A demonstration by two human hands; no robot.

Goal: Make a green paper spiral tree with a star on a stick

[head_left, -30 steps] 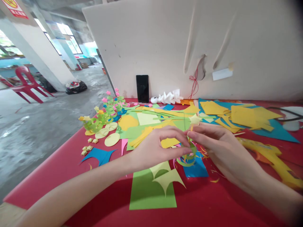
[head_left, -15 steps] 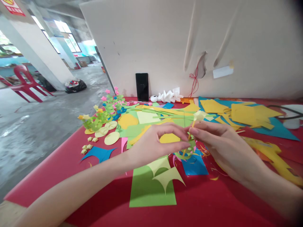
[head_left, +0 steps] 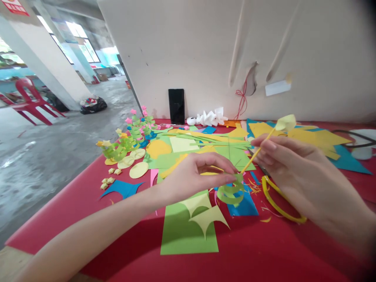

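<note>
The right hand (head_left: 293,168) has shifted to 3 o'clock of the left hand (head_left: 195,174). Its fingers pinch the yellow stem (head_left: 251,159), which carries a pale paper star (head_left: 285,123) and now leans between 1 and 2 o'clock. The left fingers remain narrowed on the green paper curl (head_left: 229,199), at that hand's 4 o'clock. Stem and curl are apparently being separated; contact at the stem's lower end cannot be confirmed. Container: black bag (head_left: 101,105), 10 o'clock from the left hand, holding red and white scraps (head_left: 89,102).

Right hand (head_left: 296,168) pinching yellow stem (head_left: 250,160), pale star (head_left: 286,123) at tip. Left hand (head_left: 199,174) pinching green curl (head_left: 231,197). Phone (head_left: 176,106) upright at worktop (head_left: 258,254) back edge.
</note>
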